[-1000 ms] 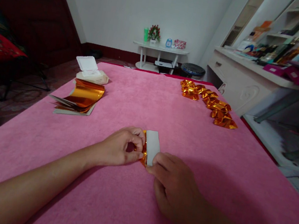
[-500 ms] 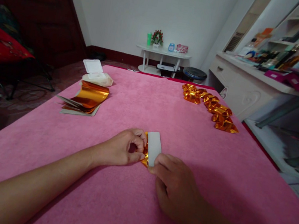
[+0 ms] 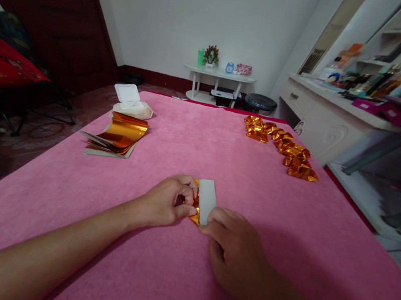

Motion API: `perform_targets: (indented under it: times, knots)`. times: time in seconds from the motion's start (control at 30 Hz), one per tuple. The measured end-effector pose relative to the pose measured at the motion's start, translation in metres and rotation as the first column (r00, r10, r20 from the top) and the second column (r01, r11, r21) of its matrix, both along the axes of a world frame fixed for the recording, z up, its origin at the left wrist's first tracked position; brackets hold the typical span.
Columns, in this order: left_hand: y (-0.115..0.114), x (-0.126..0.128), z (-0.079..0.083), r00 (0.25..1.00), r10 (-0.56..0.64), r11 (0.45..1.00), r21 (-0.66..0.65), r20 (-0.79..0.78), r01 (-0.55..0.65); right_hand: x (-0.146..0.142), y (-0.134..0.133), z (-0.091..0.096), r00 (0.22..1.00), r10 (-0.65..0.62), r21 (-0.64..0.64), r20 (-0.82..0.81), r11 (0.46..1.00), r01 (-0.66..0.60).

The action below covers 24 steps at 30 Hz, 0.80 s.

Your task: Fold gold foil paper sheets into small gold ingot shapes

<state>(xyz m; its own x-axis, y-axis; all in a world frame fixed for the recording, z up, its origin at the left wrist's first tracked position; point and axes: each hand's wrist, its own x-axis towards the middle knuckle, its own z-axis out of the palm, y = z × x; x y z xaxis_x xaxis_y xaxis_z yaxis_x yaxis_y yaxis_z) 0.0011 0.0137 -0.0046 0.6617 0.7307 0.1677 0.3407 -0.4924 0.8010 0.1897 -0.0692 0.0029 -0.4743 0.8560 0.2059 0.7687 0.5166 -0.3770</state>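
Note:
A small folded piece of gold foil paper (image 3: 206, 202), white side up, lies on the pink tablecloth (image 3: 150, 274) in front of me. My left hand (image 3: 166, 202) is closed on its left edge, thumb and fingers pinching the gold fold. My right hand (image 3: 234, 249) presses on the near right corner with its fingertips, fingers curled. A stack of gold foil sheets (image 3: 119, 134) lies at the left. A row of several folded gold pieces (image 3: 283, 145) sits at the far right.
An open pack of wet wipes (image 3: 131, 103) stands behind the foil stack. Beyond the table are a small white side table (image 3: 217, 79), a cream dresser (image 3: 326, 124) with shelves at right, and a dark door at left.
Both hands stay on the folded piece with hardly any movement. The camera has tilted slightly, shifting the scene a little downward.

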Motion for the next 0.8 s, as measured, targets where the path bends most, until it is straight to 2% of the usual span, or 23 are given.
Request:
perform_targets:
  times: [0.17,0.37,0.57,0.8]
  knots:
    - [0.000,0.000,0.000,1.000,-0.009,1.000,-0.007,0.007,0.009,0.000,0.000,0.000,0.999,-0.025,-0.025,-0.042,0.999,0.024]
    - [-0.002,0.003,0.000,0.999,-0.009,0.999,-0.034,0.041,0.010,0.002,-0.002,-0.006,0.993,-0.014,0.024,-0.116,1.000,0.017]
    - [-0.003,0.004,-0.005,0.994,0.011,0.997,-0.072,0.109,-0.003,0.006,-0.009,-0.004,0.997,0.032,0.071,-0.077,0.997,-0.026]
    - [-0.008,0.005,-0.008,0.990,0.044,0.999,-0.033,0.138,-0.040,0.008,-0.013,-0.002,0.996,0.055,0.130,-0.075,0.990,-0.045]
